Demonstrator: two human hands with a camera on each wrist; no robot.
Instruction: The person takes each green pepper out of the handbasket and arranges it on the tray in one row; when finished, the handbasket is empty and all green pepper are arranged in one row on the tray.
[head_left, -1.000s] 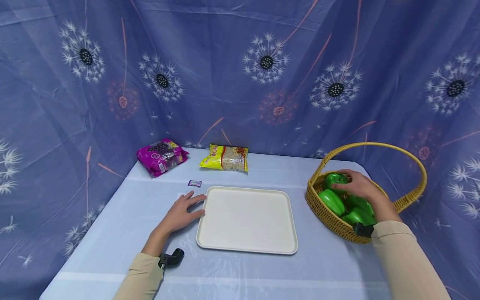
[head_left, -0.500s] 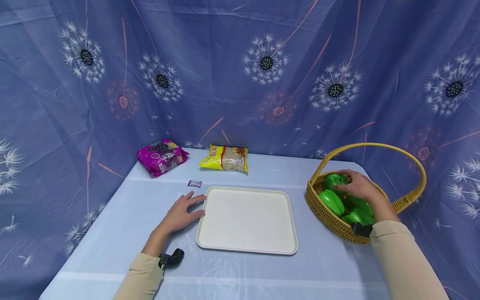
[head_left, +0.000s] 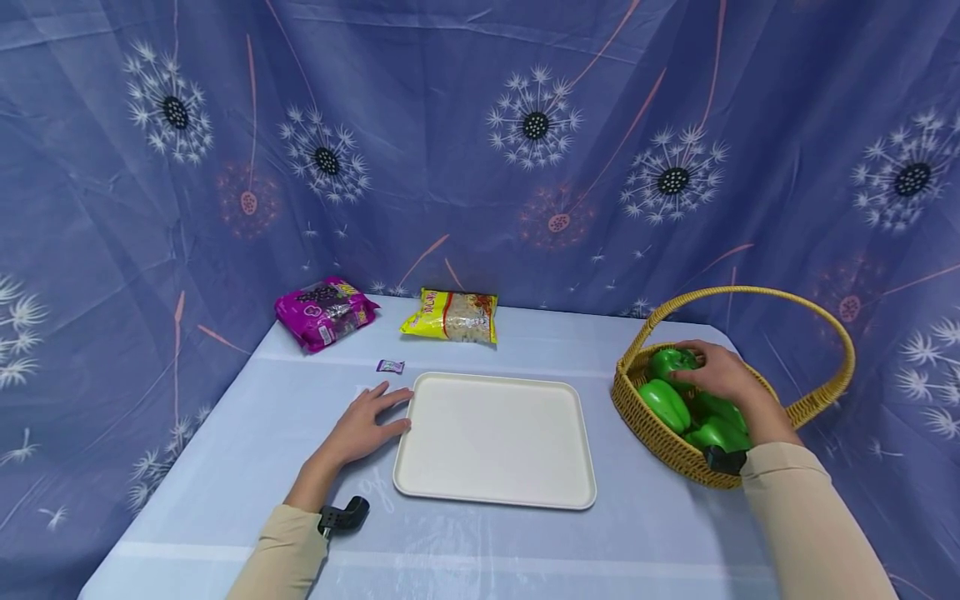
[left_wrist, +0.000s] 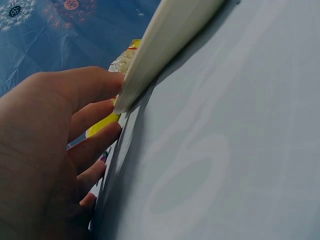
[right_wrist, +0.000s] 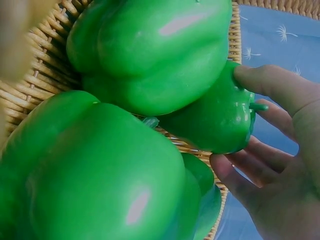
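Note:
In the head view, my right hand (head_left: 720,373) reaches into a wicker basket (head_left: 651,442) and grips a green bell pepper (head_left: 670,363) at the far side. The right wrist view shows thumb and fingertips on either side of this pepper (right_wrist: 220,117), its stem pointing toward the palm. Several other green bell peppers (head_left: 663,406) lie close beside it in the basket. My left hand (head_left: 366,427) rests at the left edge of a white rectangular tray (head_left: 495,442). Its fingers are loosely spread, with thumb and index finger by the rim (left_wrist: 145,65) in the left wrist view.
A purple bag (head_left: 325,314) and a yellow bag (head_left: 453,317) with clear windows lie at the back of the table. A small purple wrapped piece (head_left: 390,366) sits behind the tray. The basket's tall handle (head_left: 750,289) arches above its right side. A blue curtain (head_left: 450,167) hangs behind.

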